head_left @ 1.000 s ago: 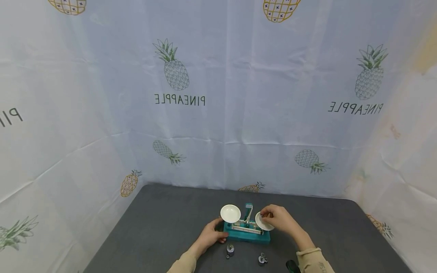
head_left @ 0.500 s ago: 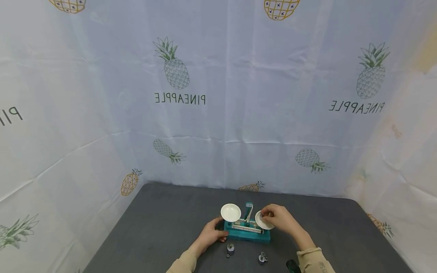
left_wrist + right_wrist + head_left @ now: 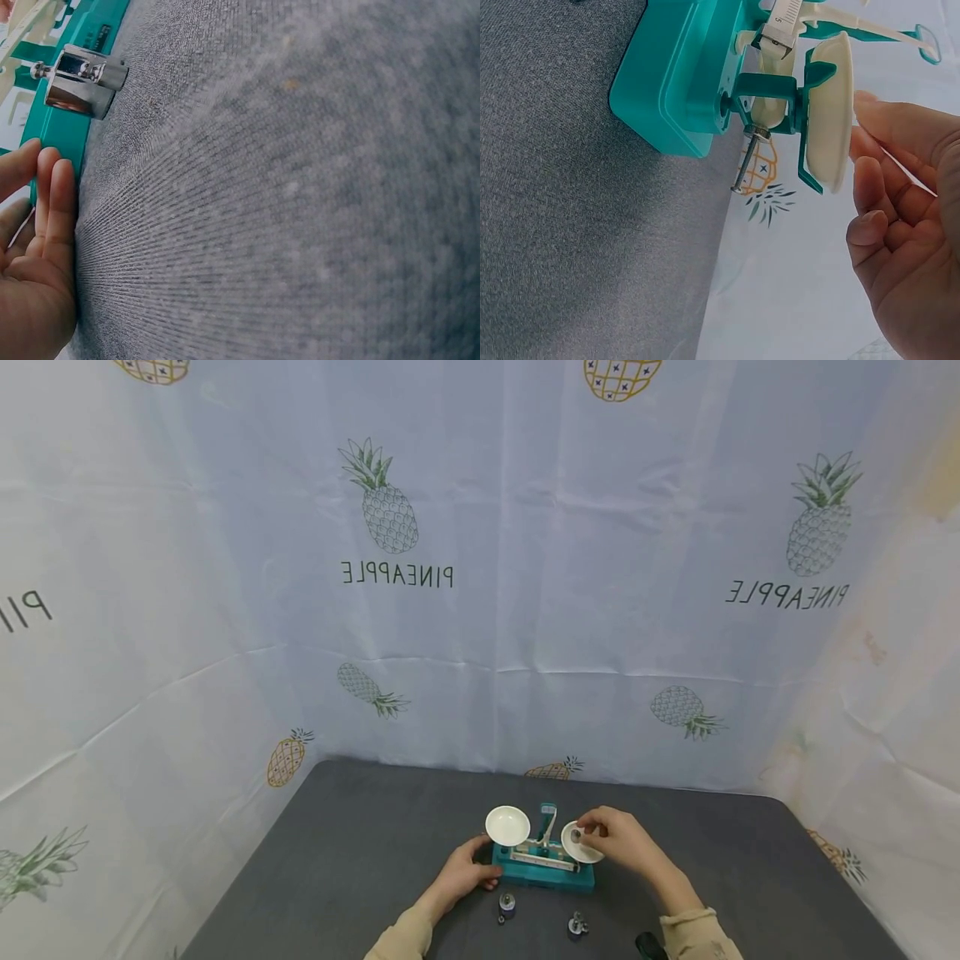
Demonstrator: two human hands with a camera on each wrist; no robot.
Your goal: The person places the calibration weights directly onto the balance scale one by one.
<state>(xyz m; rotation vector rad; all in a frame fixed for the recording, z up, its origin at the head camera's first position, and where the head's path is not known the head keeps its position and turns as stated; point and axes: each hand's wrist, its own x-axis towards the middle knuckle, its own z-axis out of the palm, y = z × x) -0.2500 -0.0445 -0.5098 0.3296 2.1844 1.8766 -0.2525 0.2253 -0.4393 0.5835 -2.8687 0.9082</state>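
A teal balance scale (image 3: pixel 545 877) with two white pans stands on the table. My left hand (image 3: pixel 462 872) grips the left end of its base, thumb at the front and fingers behind. The left pan (image 3: pixel 507 826) holds nothing. Over the right pan (image 3: pixel 591 853) hovers my right hand (image 3: pixel 618 839), thumb and index finger slightly parted. A small dark metal weight (image 3: pixel 576 836) shows in that pan just left of those fingertips. In the right wrist view the pan's rim (image 3: pixel 838 112) hides the fingertips, and the other fingers (image 3: pixel 870 225) curl loosely.
Shiny metal weights (image 3: pixel 507 905) stand in front of the base, with a smaller one beside them. A second cluster of weights (image 3: pixel 577 927) stands to their right. A dark green object (image 3: pixel 649 946) lies by the right sleeve. A pineapple-print curtain (image 3: pixel 480 610) surrounds the grey table (image 3: pixel 360 827).
The right thumb and index finger have parted and drawn slightly back to the right, letting go of the small weight in the right pan. My left hand stays on the base.
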